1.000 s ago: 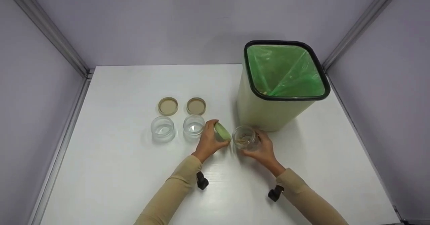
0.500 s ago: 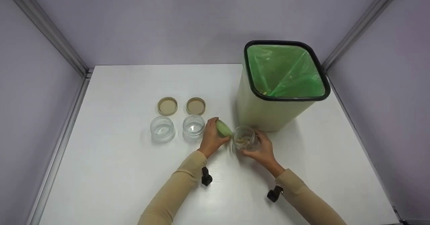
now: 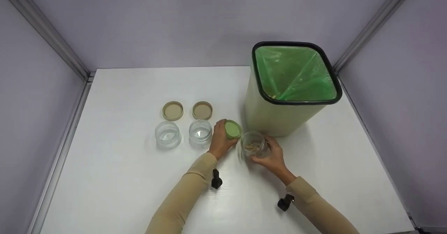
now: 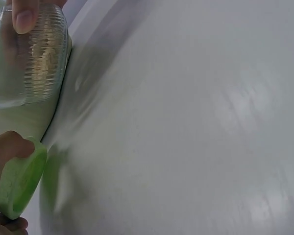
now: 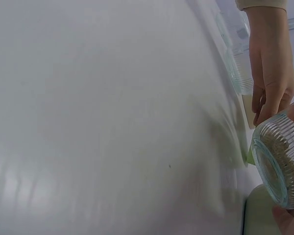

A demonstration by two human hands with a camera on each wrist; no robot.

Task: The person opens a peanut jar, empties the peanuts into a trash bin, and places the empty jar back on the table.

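Observation:
My left hand (image 3: 220,139) grips a round green lid (image 3: 233,129), held just left of an open ribbed glass jar (image 3: 254,144). In the left wrist view the green lid (image 4: 20,179) is seen edge-on between the fingers, with the jar (image 4: 29,54) above it. My right hand (image 3: 274,153) curls round that jar, which has brownish bits inside and stands on the white table (image 3: 122,178). The right wrist view shows the jar (image 5: 281,166) at the right edge and the left hand (image 5: 269,83) beyond it.
Two empty clear jars (image 3: 167,133) (image 3: 200,130) stand left of the hands, each with a tan lid (image 3: 173,110) (image 3: 202,110) lying behind it. A tall bin with a green liner (image 3: 293,87) stands right behind the held jar. Purple walls enclose the table.
The left hand has carried the green lid up and slightly away from the jar, turning its flat face toward the camera. The right hand and jar have hardly moved.

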